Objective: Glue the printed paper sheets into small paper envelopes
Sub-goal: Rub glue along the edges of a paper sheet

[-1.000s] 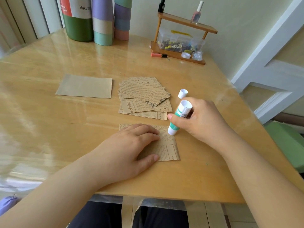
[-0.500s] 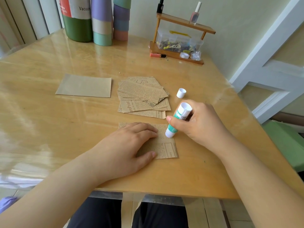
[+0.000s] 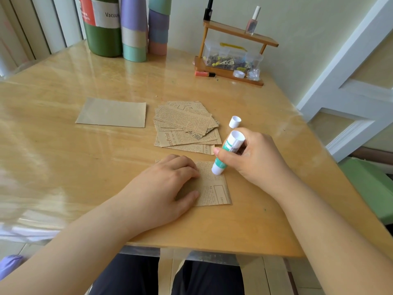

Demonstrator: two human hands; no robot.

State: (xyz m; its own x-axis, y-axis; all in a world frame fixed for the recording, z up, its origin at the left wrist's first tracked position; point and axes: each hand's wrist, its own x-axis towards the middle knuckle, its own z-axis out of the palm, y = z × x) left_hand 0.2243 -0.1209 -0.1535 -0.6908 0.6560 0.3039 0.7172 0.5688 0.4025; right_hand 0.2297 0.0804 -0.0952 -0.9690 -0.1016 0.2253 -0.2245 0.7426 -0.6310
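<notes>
Glue stick [image 3: 228, 153] slid inward, right hand [image 3: 258, 158] gripping

Probably home: nail polish [image 3: 252, 21], flasks [image 3: 102, 26]

Left hand [image 3: 168, 184] flat on printed sheet [image 3: 214, 188], right hand [image 3: 253, 156] gripping glue stick [image 3: 228, 153] — tip down on sheet

— Where is the left hand [image 3: 168, 184]?
— It lies flat, palm down, with the fingers close together and the thumb out to the side. Its arm comes in from the bottom left.
— And the right hand [image 3: 253, 156]?
— It is curled round a stick, thumb in front, holding it tilted. Its arm comes in from the bottom right.
</notes>
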